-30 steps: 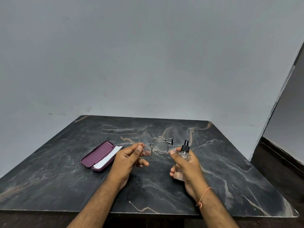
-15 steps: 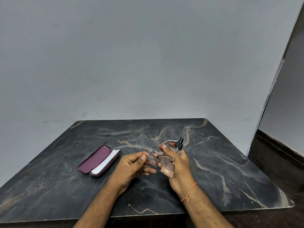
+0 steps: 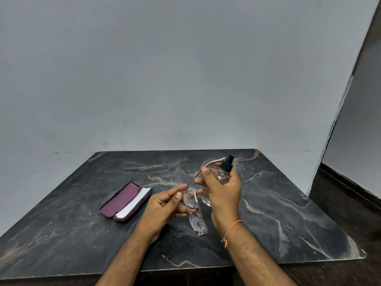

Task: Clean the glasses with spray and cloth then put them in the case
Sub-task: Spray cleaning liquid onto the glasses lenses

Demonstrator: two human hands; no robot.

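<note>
Thin-framed glasses (image 3: 196, 220) hang above the dark marble table (image 3: 288, 213), turned so one lens points toward me and shows droplets. My left hand (image 3: 165, 207) pinches them at the upper lens. My right hand (image 3: 223, 193) grips a small clear spray bottle (image 3: 223, 172) with a black nozzle, and its fingers also touch the raised temple arm. The purple glasses case (image 3: 121, 200) lies open on the table to the left, with a white cloth (image 3: 134, 204) inside it.
A grey wall rises behind the table. A dark floor and skirting (image 3: 350, 195) run along the right side. An orange thread is tied around my right wrist (image 3: 232, 229).
The glasses have rotated from lying across between my hands to hanging lengthwise toward me. My right hand with the bottle moved in against them and up. The camera view shifted slightly.
</note>
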